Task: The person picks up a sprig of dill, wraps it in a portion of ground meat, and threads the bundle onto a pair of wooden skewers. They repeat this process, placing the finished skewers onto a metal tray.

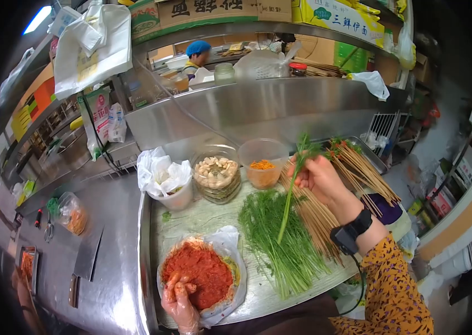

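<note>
My right hand (321, 177) pinches a long herb sprig (287, 215), its feathery leaves at the top and its stem hanging down. Beneath it lies a pile of feathery green herbs (280, 237), beside a row of thin wooden skewers (319, 223). My left hand (180, 301), in a clear glove smeared red, is over the near edge of a bowl of red paste (200, 271) with a plastic liner. Its fingers are curled together; whether anything is between them is hidden.
Behind stand a liner-covered tub (172, 192), a jar of pale cloves (216, 176) and a tub with orange shreds (264, 167). Filled skewers (361, 173) lie at right. A cleaver (86, 259) rests on the left steel counter. A person in a blue cap (197, 50) is beyond the shelf.
</note>
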A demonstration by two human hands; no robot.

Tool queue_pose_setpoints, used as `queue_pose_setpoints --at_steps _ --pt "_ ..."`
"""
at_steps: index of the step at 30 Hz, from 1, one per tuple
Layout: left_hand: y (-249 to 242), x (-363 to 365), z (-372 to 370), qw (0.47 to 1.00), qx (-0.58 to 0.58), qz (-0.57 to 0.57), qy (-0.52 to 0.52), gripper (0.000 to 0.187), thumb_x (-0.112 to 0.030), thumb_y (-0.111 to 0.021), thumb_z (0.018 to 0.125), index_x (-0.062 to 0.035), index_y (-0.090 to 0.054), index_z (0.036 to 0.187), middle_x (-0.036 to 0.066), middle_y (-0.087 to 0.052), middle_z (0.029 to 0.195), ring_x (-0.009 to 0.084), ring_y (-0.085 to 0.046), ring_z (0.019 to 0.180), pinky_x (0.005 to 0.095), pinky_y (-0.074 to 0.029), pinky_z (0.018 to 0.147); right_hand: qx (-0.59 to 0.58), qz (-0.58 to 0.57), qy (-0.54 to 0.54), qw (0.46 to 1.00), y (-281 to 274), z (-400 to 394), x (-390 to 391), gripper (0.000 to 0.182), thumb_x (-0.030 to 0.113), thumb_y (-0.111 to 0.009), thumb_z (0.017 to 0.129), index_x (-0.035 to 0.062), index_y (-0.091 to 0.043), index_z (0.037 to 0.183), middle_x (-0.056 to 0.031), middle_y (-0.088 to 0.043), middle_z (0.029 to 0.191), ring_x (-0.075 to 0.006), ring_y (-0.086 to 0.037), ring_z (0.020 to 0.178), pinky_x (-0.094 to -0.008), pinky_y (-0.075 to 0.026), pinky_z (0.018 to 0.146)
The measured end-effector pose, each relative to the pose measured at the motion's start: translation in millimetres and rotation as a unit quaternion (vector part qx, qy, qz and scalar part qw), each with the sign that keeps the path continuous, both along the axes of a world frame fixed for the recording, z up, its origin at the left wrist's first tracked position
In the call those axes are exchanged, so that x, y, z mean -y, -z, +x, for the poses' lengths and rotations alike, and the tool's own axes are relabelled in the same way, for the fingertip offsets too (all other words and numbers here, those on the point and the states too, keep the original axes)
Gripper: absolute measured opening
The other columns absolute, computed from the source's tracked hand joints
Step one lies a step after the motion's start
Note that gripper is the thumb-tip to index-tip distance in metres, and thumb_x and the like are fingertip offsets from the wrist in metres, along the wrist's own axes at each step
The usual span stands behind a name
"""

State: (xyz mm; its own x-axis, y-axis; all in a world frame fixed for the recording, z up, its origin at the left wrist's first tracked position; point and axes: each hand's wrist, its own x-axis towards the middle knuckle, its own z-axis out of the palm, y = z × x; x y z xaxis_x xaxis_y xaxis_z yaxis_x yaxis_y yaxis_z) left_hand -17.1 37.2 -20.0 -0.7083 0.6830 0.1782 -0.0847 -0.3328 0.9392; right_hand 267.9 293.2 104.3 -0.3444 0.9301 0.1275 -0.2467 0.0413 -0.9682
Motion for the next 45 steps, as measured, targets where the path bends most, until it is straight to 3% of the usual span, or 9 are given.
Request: queue_pose_setpoints --at_steps 7,9,16,19,21,28,32,34,45 --pt "-69 -11 28 0.941 -0.294 -0.091 0.139 0.024 -0.003 -0.062 0.078 0.0059 -0.065 0.1 0.011 -0.066 0.092 0.0154 -0.062 0.081 0.0265 -0.049 0.073 -0.035 -0.051 -0.164 0.984 17 -44 65 0.02 0.016 -0.04 0.096 0.0041 -0.053 0.105 -0.011 -0.065 0.091 -0.0116 -0.06 0.067 -0.0224 -0.05 0.061" --pt "-68 -20 46 0.959 -0.129 -0.078 0.24 0.029 -0.005 -0.062 0.081 0.0062 -0.062 0.107 0.011 -0.066 0.096 0.0147 -0.062 0.083 0.0269 -0.049 0.075 -0.041 -0.064 -0.191 0.979 24 -57 80 0.02 0.016 -0.04 0.096 0.004 -0.053 0.105 -0.0108 -0.065 0.092 -0.0118 -0.06 0.068 -0.0226 -0.05 0.061" --pt "-53 -25 56 0.916 -0.086 -0.183 0.347 0.025 -0.01 -0.058 0.088 0.0027 -0.062 0.109 0.002 -0.065 0.083 0.0048 -0.055 0.066 0.0183 -0.045 0.059 -0.028 -0.051 -0.214 0.975 42 -64 99 0.022 0.019 -0.045 0.096 0.002 -0.056 0.104 -0.0092 -0.065 0.09 -0.0116 -0.061 0.067 -0.0238 -0.05 0.061" --pt "-58 -20 49 0.932 0.051 -0.175 0.312 0.02 -0.012 -0.057 0.09 0.0004 -0.064 0.104 0.0 -0.064 0.078 0.0009 -0.048 0.058 0.0149 -0.037 0.05 0.245 0.114 -0.179 0.946 35 -46 96 0.018 0.017 -0.051 0.092 0.0024 -0.06 0.099 -0.0096 -0.064 0.088 -0.0154 -0.06 0.068 -0.0257 -0.049 0.06" --pt "-62 -19 47 0.932 0.045 -0.181 0.311 0.021 -0.013 -0.057 0.089 0.0013 -0.063 0.103 0.002 -0.064 0.078 0.0024 -0.048 0.058 0.0155 -0.037 0.051 0.303 0.517 -0.06 0.798 26 -40 102 0.013 0.011 -0.057 0.084 0.002 -0.061 0.093 -0.0082 -0.059 0.083 -0.0192 -0.059 0.07 -0.0282 -0.048 0.062" --pt "-63 -18 51 0.92 0.009 -0.172 0.352 0.019 -0.007 -0.055 0.088 0.0024 -0.063 0.102 0.001 -0.063 0.079 0.0016 -0.045 0.056 0.0156 -0.035 0.05 0.305 0.674 -0.141 0.658 23 -64 100 0.026 0.009 -0.064 0.071 0.0042 -0.063 0.097 -0.0076 -0.055 0.085 -0.0236 -0.058 0.078 -0.0304 -0.048 0.063" --pt "-56 -16 43 0.924 0.038 -0.157 0.348 0.018 -0.004 -0.055 0.086 0.0031 -0.062 0.101 0.0 -0.06 0.078 0.0016 -0.045 0.058 0.0161 -0.034 0.05 0.237 0.5 -0.279 0.785 25 -71 91 0.019 0.009 -0.067 0.076 0.0024 -0.065 0.093 -0.0057 -0.058 0.076 -0.0184 -0.06 0.068 -0.0277 -0.048 0.06" --pt "-55 -19 46 0.919 0.056 -0.151 0.359 0.017 -0.003 -0.055 0.085 0.0026 -0.062 0.099 -0.002 -0.058 0.075 0.0018 -0.045 0.058 0.0169 -0.034 0.05 0.206 0.117 -0.41 0.881 18 -74 97 0.013 0.012 -0.068 0.081 0.0001 -0.065 0.086 -0.0041 -0.062 0.07 -0.0117 -0.06 0.06 -0.0244 -0.048 0.057" --pt "-65 -20 50 0.883 -0.06 -0.209 0.415 0.012 -0.007 -0.063 0.084 0.0021 -0.065 0.091 -0.001 -0.058 0.078 0.0034 -0.05 0.062 0.0184 -0.039 0.053 0.18 0.169 -0.366 0.898 29 -88 104 0.01 0.009 -0.069 0.079 -0.0001 -0.064 0.08 -0.003 -0.062 0.07 -0.0088 -0.058 0.061 -0.0241 -0.046 0.056"
